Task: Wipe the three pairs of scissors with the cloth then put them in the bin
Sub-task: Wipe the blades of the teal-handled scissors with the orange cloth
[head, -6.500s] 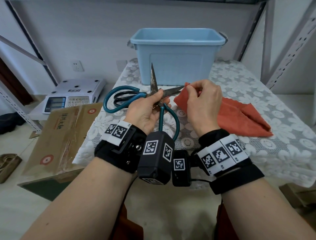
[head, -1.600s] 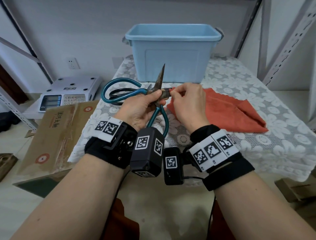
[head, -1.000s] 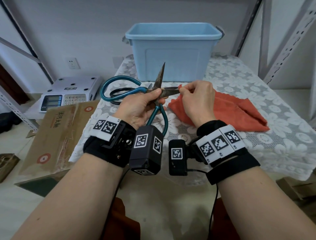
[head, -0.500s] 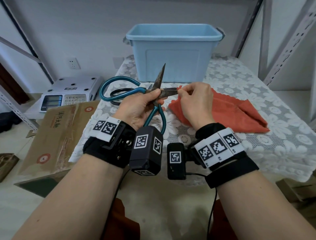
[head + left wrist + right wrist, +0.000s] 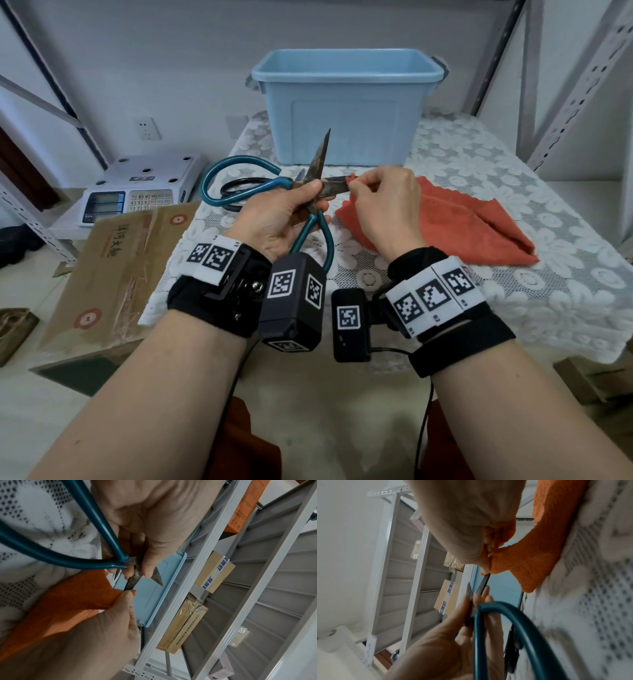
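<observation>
My left hand [image 5: 287,212] grips teal-handled scissors [image 5: 317,224] near the pivot, blades spread, one rusty blade [image 5: 320,156] pointing up. My right hand [image 5: 380,202] pinches a corner of the orange cloth [image 5: 455,222] around the other blade [image 5: 334,186], near its tip. The left wrist view shows the left hand [image 5: 145,520], the scissors [image 5: 96,517], the cloth [image 5: 72,599] and the right hand [image 5: 96,635] pinching it. The right wrist view shows the right hand [image 5: 467,520], the cloth [image 5: 539,550], the scissors [image 5: 513,622] and the left hand [image 5: 447,642]. Black-handled scissors [image 5: 236,186] lie on the table behind. The light blue bin [image 5: 346,102] stands at the back.
A white lace cloth covers the table [image 5: 513,294]. An electronic scale [image 5: 137,186] and a cardboard box [image 5: 116,267] sit left of the table. Grey shelf uprights [image 5: 579,85] rise at the right.
My right hand with the cloth has slid back and forth along the lower blade and now sits near its tip. The left hand holds the scissors almost still.
</observation>
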